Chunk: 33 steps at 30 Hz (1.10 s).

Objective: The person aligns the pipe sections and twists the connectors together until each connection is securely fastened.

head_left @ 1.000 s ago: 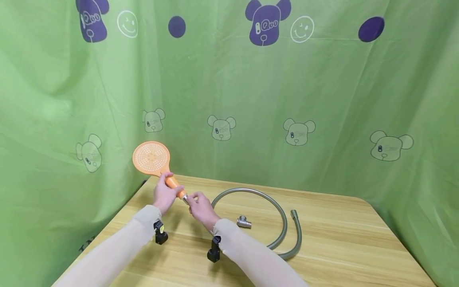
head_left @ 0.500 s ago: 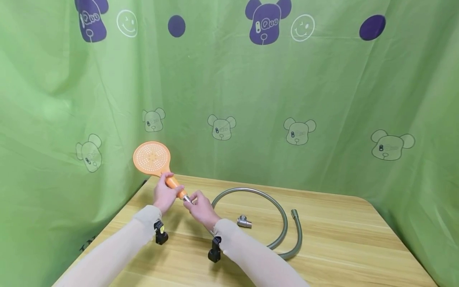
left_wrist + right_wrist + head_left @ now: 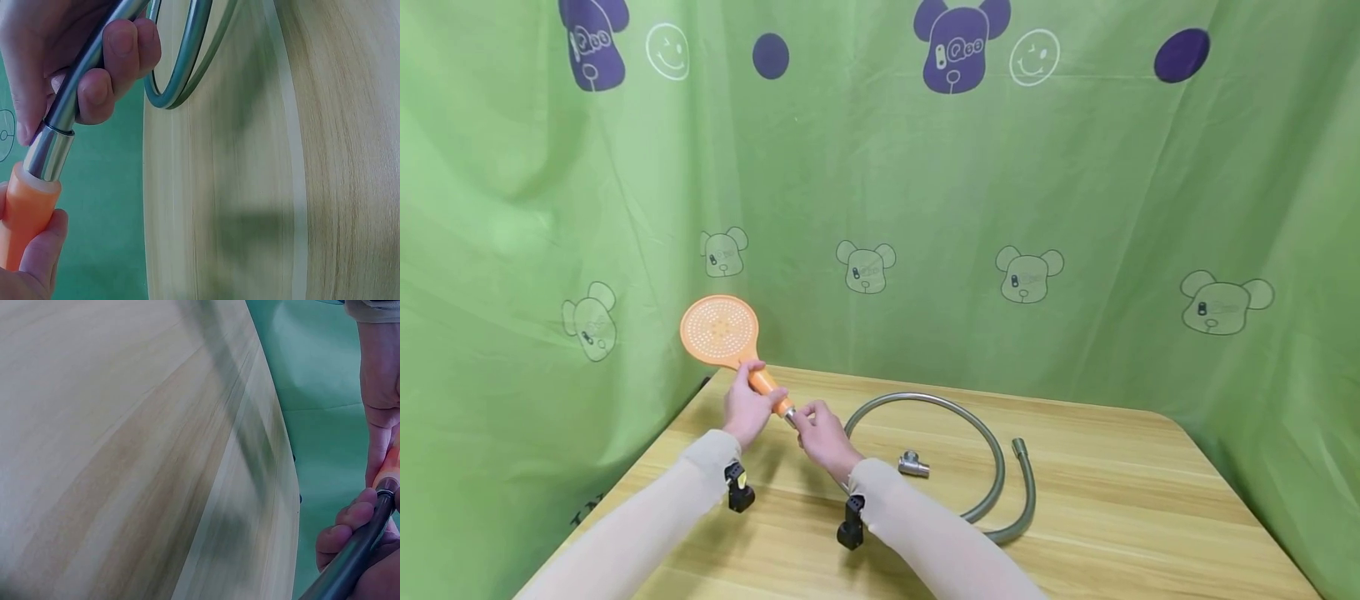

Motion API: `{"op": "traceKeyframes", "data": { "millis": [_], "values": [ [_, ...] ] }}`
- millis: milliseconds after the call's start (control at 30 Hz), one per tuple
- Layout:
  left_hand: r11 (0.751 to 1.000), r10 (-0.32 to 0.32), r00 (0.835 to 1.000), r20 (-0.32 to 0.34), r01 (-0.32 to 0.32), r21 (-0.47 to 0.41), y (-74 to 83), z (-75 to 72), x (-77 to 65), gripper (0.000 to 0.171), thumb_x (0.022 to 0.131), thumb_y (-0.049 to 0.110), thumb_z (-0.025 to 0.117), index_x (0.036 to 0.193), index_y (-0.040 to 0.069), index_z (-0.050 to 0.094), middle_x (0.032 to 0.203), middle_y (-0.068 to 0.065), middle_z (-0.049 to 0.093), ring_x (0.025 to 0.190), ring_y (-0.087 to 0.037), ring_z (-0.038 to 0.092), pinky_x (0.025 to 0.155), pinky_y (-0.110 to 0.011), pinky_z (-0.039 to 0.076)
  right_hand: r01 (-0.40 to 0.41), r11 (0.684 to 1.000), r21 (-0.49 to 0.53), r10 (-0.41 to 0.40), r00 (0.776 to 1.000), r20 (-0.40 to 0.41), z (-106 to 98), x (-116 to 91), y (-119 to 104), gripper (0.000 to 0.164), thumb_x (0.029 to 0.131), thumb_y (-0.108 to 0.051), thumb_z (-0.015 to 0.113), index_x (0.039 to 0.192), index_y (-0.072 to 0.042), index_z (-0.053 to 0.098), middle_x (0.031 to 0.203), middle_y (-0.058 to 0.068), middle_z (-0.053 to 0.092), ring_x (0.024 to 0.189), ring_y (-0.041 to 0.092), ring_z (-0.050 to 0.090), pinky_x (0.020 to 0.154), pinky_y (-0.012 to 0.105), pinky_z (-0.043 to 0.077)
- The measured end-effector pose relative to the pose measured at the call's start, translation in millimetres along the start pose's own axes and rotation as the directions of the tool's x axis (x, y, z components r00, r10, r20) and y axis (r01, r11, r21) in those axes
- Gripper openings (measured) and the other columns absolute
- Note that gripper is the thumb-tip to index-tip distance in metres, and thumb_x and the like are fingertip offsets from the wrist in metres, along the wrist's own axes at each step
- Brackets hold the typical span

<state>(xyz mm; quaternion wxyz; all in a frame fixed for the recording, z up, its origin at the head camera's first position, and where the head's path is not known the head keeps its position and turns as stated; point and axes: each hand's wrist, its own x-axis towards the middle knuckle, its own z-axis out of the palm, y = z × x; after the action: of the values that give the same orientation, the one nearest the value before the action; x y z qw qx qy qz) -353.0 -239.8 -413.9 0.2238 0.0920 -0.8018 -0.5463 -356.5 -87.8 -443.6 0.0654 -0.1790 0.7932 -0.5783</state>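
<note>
Head cam: both arms [image 3: 647, 508] stretched far-left; shower head [image 3: 720, 329] gripped by left hand [image 3: 748, 408], hose [image 3: 67, 106] by right hand [image 3: 826, 437]; curtain lettering [image 3: 965, 50] fuzzy.

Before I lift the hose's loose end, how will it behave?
The hose will probably flex rather than flop, since it lies in wide, smooth curves. Its loose end may swing, being attached to nothing. Its glossy surface could slide easily.

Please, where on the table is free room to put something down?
Bare table lies between the hose end and its right edge. It is crowded further left, where the hose curves round the metal fitting beside the right sleeve.
</note>
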Motion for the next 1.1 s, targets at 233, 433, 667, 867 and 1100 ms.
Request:
{"op": "traceKeyframes", "data": {
  "millis": [233, 433, 667, 867, 1100],
  "values": [
    [1.000, -0.014, 1.000, 0.004, 0.014, -0.024, -0.2, 1.4, -0.3, 0.063, 0.085, 0.008, 0.078, 0.139, 0.013, 0.046, 0.124, -0.022, 0.058, 0.100, -0.030, 0.063, 0.073, -0.027, 0.058, 0.028, 0.999, -0.030, -0.028, 1.000, -0.001, -2.1, -3.5, 1.5, 0.027, 0.098, -0.033, 0.065, 0.106, -0.011, 0.052, 0.075, 0.002, 0.057, 0.060, 0.011, 0.048, 0.049, 0.025, 0.038],
    [0.999, -0.019, 1.000, 0.003, 0.019, -0.027, -0.5, -0.2, -2.1, 0.063, 0.085, 0.008, 0.078, 0.139, 0.013, 0.047, 0.124, -0.022, 0.058, 0.101, -0.031, 0.063, 0.072, -0.027, 0.058, 0.041, 0.999, -0.028, -0.041, 0.999, 0.017, -1.7, -4.6, 1.4, 0.020, 0.097, -0.023, 0.066, 0.105, -0.011, 0.052, 0.073, -0.001, 0.055, 0.057, 0.010, 0.046, 0.046, 0.022, 0.035],
    [0.999, -0.012, 1.000, -0.002, 0.012, -0.038, -1.9, -1.1, -0.7, 0.062, 0.086, 0.008, 0.078, 0.139, 0.012, 0.047, 0.125, -0.022, 0.058, 0.101, -0.030, 0.062, 0.073, -0.027, 0.058, 0.026, 0.997, -0.071, -0.024, 0.999, 0.023, -0.4, -1.1, -0.3, 0.022, 0.103, -0.030, 0.056, 0.096, -0.009, 0.061, 0.071, -0.001, 0.057, 0.057, 0.011, 0.046, 0.048, 0.024, 0.036],
    [1.000, -0.009, 1.000, -0.002, 0.009, -0.026, -1.5, 0.3, 0.1, 0.063, 0.085, 0.008, 0.078, 0.139, 0.012, 0.047, 0.125, -0.021, 0.058, 0.101, -0.030, 0.062, 0.074, -0.027, 0.057, -0.013, 0.997, -0.077, 0.014, 1.000, 0.005, -1.0, 0.2, -0.9, 0.027, 0.103, -0.036, 0.054, 0.101, -0.012, 0.064, 0.072, 0.000, 0.057, 0.059, 0.011, 0.047, 0.048, 0.024, 0.037],
    [1.000, -0.005, 1.000, -0.010, 0.005, -0.018, 0.8, 0.9, 0.2, 0.063, 0.085, 0.010, 0.078, 0.139, 0.013, 0.047, 0.123, -0.021, 0.060, 0.099, -0.029, 0.062, 0.072, -0.027, 0.056, 0.000, 0.999, -0.052, -0.001, 1.000, -0.012, -1.6, -2.6, -0.2, 0.034, 0.092, -0.035, 0.071, 0.107, -0.012, 0.051, 0.073, -0.001, 0.055, 0.059, 0.012, 0.046, 0.049, 0.025, 0.037]
  ]
}}
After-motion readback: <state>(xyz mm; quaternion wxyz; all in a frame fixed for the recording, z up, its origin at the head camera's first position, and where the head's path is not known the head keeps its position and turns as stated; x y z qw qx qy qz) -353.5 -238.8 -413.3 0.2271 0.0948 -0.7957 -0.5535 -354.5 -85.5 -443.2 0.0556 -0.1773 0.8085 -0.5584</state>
